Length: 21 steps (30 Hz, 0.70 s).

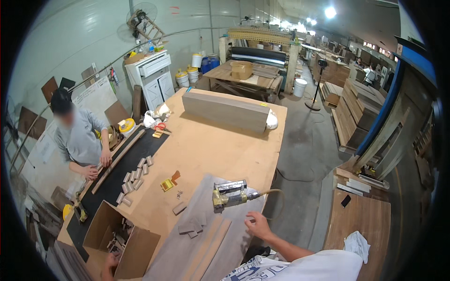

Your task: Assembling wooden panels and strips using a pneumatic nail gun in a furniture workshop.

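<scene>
My left hand (111, 260) is at the near side of an open cardboard box (138, 250), its fingers partly hidden by the box wall. Small wood blocks (117, 241) lie jumbled inside that box. Over the right edge of the table, my right hand (258, 225) hovers with loosely bent fingers apart and nothing visible in them. Just beyond it a nail gun (229, 195) lies on its side, joined to an air hose (276, 191). Between my hands, a grey-brown board (164, 253) carries two long light strips (211, 248) and several small blocks (190, 228).
Across the table, a co-worker (82, 136) handles a strip on a black mat (124, 161). Block rows (133, 175), a yellow box (167, 184) and red-handled scissors (160, 126) lie nearby. A long wood box-shaped piece (225, 111) stands at the far end. A phone (346, 201) rests on boards at right.
</scene>
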Motion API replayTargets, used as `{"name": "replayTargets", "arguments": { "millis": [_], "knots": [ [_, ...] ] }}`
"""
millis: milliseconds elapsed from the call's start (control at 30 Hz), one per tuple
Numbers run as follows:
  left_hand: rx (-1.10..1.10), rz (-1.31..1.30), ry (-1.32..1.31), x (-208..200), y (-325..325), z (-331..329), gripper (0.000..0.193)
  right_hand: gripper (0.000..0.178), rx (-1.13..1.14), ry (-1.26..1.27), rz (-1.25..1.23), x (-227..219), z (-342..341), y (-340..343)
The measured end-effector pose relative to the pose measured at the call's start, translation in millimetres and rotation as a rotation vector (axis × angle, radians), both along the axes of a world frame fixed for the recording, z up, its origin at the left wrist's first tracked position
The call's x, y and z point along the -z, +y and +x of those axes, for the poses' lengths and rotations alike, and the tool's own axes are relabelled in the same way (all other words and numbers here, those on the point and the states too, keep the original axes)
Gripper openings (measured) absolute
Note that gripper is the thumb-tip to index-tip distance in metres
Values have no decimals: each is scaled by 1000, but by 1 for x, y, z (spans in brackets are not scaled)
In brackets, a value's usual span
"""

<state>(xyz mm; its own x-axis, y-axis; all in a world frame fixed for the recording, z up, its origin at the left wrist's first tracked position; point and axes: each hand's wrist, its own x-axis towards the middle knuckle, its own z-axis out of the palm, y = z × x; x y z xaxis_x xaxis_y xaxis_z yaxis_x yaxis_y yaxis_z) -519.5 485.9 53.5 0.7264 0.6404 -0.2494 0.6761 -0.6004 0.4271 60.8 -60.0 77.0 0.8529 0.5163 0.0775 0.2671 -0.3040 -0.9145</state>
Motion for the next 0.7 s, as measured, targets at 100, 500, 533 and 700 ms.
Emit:
{"name": "replayTargets", "arguments": {
  "millis": [100, 500, 533, 700],
  "knots": [
    [-409, -177, -21, -145, -59, 145, 50, 32, 100, 4, -18, 0, 11, -15],
    [-531, -323, -1157, -242, -182, 155, 88, 34, -10, 99, -36, -18, -29, 4],
    [-631, -469, -1213, -238, -207, 163, 85, 34, -34, 109, -33, -16, -31, 4],
    [-588, -827, -1259, -195, -292, 221, 79, 38, -137, -41, -120, -3, -20, 11]
  ]
}}
